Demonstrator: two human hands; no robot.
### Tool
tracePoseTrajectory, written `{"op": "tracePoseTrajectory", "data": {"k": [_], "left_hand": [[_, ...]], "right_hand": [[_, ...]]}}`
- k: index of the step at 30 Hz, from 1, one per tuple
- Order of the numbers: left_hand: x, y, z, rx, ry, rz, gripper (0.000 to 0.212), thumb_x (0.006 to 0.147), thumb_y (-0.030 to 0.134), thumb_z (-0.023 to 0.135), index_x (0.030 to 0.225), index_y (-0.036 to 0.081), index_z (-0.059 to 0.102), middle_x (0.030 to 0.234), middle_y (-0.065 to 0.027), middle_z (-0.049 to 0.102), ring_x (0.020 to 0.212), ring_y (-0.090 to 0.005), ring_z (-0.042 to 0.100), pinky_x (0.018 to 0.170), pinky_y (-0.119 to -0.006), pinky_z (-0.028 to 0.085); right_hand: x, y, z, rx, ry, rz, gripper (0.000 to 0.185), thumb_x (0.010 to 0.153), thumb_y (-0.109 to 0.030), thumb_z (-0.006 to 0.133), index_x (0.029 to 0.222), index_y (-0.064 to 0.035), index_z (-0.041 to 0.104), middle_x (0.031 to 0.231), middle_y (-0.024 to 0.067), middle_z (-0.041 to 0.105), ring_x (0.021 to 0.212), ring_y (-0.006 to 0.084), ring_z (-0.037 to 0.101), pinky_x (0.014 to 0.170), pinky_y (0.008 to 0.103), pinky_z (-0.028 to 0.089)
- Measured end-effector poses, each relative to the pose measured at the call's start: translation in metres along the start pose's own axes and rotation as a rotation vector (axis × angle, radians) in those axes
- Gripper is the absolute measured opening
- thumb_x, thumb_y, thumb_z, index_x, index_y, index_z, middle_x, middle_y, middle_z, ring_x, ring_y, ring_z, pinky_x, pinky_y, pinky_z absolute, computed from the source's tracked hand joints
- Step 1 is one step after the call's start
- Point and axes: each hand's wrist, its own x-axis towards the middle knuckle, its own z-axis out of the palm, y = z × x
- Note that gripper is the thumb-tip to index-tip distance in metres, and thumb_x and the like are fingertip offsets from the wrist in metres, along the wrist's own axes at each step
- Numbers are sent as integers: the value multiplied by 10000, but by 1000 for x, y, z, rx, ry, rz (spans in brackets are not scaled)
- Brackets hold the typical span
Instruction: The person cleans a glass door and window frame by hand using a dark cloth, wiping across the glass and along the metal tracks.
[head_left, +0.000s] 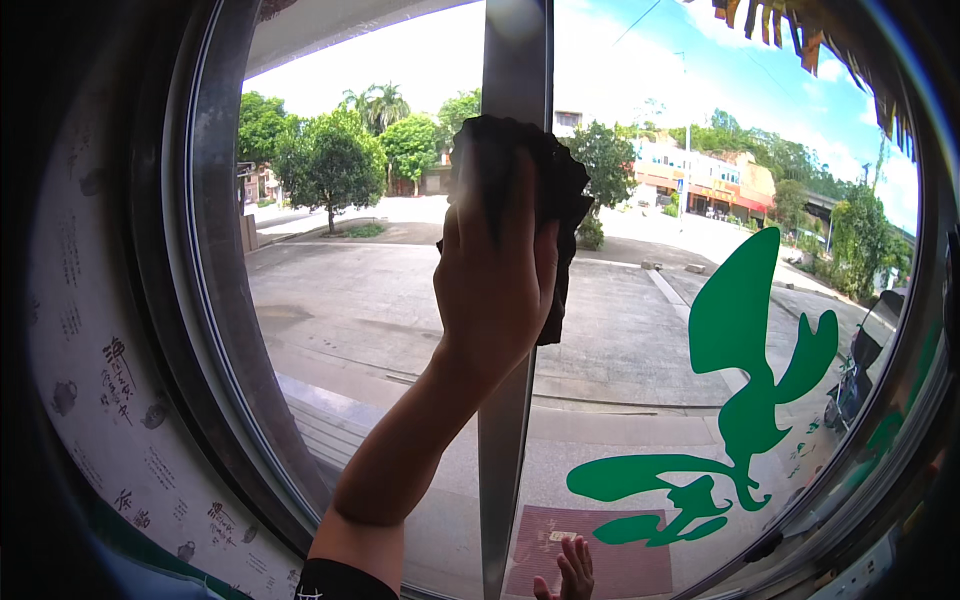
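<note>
Flat against the upright metal window frame bar (517, 67), my left hand (491, 292) presses a dark crumpled cloth (566, 180). Its fingers spread over the cloth, which overlaps the bar and the glass on both sides. My left arm reaches up from the lower left, ending in a black sleeve at the bottom edge. At the bottom, right of the bar, my right hand (572, 574) is partly in view. Its fingers point up and hold nothing; whether they touch the glass I cannot tell. A green plant-shaped decal (742, 337) covers part of the right pane.
To the left is a pale wall covering (82, 360) printed with dark writing and teapots. Through the glass I see a paved yard (360, 300), trees (330, 157), a maroon mat (630, 577) and a parked motorbike (855, 375). A dark window edge curves along the right.
</note>
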Motion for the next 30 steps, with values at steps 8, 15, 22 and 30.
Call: {"op": "tracePoseTrajectory", "data": {"k": [8, 15, 22, 30], "left_hand": [[113, -24, 31, 176, 291, 180, 510, 857, 181, 615, 1313, 19, 454, 1002, -197, 596, 807, -339, 629, 672, -405, 554], [229, -33, 40, 136, 306, 142, 304, 863, 211, 601, 1132, 81, 547, 1002, -173, 616, 853, -350, 640, 740, -424, 543], [177, -41, 37, -31, 178, 79, 364, 867, 192, 584, 1215, 96, 533, 1049, -166, 620, 934, -333, 633, 807, -409, 530], [51, -6, 14, 135, 22, -197, 574, 922, 292, 553, 1423, 103, 347, 1030, -203, 601, 913, -344, 638, 730, -425, 545]], "right_hand": [[-21, 26, -20, -84, 85, 34, 638, 893, -248, 586, 1429, -32, 315, 1471, 239, 324, 1351, 470, 291, 1089, 570, 251], [-26, 31, -38, -35, 69, 62, 661, 874, -197, 590, 1445, -36, 299, 1498, 237, 283, 1394, 418, 246, 1128, 525, 191], [-43, 36, -49, 12, 9, 62, 685, 864, -179, 594, 1453, -31, 277, 1493, 251, 280, 1391, 430, 244, 1119, 540, 209], [-46, 45, -88, 37, 29, 79, 657, 866, -213, 609, 1430, -43, 316, 1466, 236, 336, 1365, 424, 301, 1099, 532, 255]]}}
